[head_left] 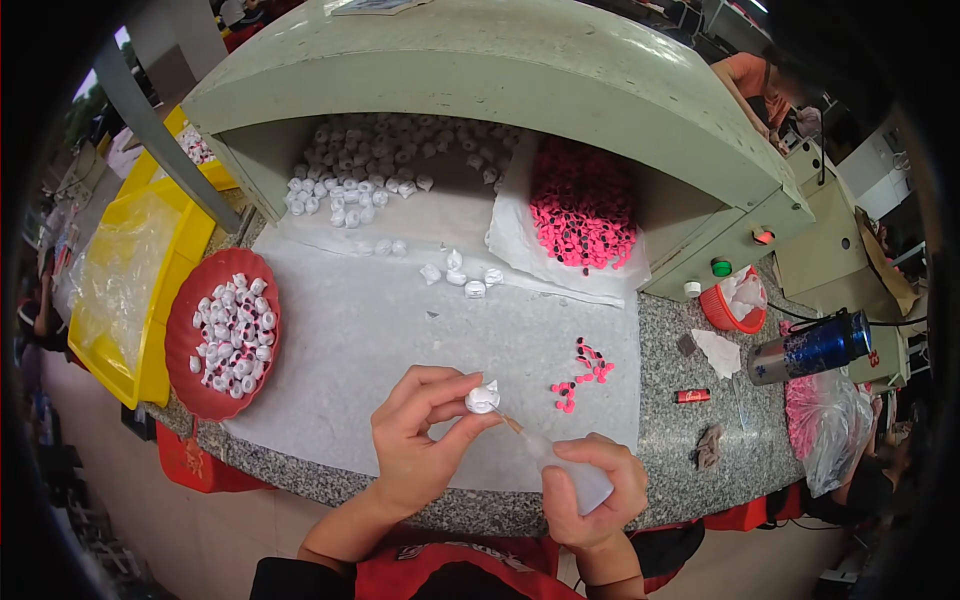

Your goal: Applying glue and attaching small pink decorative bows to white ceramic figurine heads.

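Pale lettering stands on the side of a small red cylinder, which lies on the tabletop to the right of the white paper sheet. White lettering also runs across a red apron, nearer the wearer than the paper sheet; folds and the steep angle distort it. Farther right of the paper sheet, a blue flask carries light marks on its side, too blurred to tell letters from decoration. A little red-and-white mark shows just by the flask's right end; whether it belongs to the flask or to something behind cannot be told.
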`<state>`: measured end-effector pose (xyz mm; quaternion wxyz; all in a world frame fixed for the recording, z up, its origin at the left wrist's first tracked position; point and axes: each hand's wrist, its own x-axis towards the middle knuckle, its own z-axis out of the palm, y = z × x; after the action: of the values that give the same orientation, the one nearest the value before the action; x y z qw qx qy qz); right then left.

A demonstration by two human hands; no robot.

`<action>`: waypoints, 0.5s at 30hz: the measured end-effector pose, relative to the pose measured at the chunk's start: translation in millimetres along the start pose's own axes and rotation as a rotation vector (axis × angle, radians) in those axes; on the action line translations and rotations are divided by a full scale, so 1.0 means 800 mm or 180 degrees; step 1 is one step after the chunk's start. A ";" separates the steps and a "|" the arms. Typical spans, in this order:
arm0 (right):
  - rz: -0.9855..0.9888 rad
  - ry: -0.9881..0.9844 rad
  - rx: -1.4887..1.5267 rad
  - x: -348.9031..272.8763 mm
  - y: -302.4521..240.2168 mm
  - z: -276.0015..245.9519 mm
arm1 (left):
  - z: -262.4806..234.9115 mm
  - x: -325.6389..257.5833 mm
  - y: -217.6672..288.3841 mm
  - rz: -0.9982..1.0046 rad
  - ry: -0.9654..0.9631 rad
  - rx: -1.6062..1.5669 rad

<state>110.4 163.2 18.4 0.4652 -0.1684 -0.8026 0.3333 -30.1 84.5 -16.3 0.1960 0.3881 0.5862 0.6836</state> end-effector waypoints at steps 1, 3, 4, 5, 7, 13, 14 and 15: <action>0.0005 -0.0010 0.0016 0.000 0.001 0.001 | 0.000 0.000 0.000 -0.0124 -0.0013 -0.0163; 0.0016 -0.0023 0.0038 -0.001 0.001 0.001 | -0.001 0.000 0.001 -0.0255 -0.0021 -0.0321; 0.0025 -0.0016 0.0057 -0.003 0.000 0.001 | -0.002 0.000 0.001 -0.0446 -0.0045 -0.0600; 0.0033 -0.0006 0.0072 -0.004 0.000 0.000 | -0.002 0.001 0.001 -0.0634 -0.0072 -0.0883; 0.0056 0.0011 0.0092 -0.008 0.001 -0.002 | -0.004 0.002 0.003 -0.0875 -0.0118 -0.1005; -0.0065 0.0007 0.0062 -0.003 0.000 -0.001 | -0.008 0.001 0.001 -0.1134 -0.0295 -0.1274; -0.0081 0.0008 0.0068 -0.003 0.000 -0.001 | -0.008 0.000 0.002 -0.1111 -0.0295 -0.1295; -0.0076 0.0006 0.0070 -0.003 0.000 -0.001 | -0.007 0.000 0.003 -0.1116 -0.0293 -0.1294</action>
<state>112.6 162.0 16.9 0.4717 -0.1540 -0.8005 0.3363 -34.0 80.1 -14.1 0.4117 0.2640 0.4857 0.7245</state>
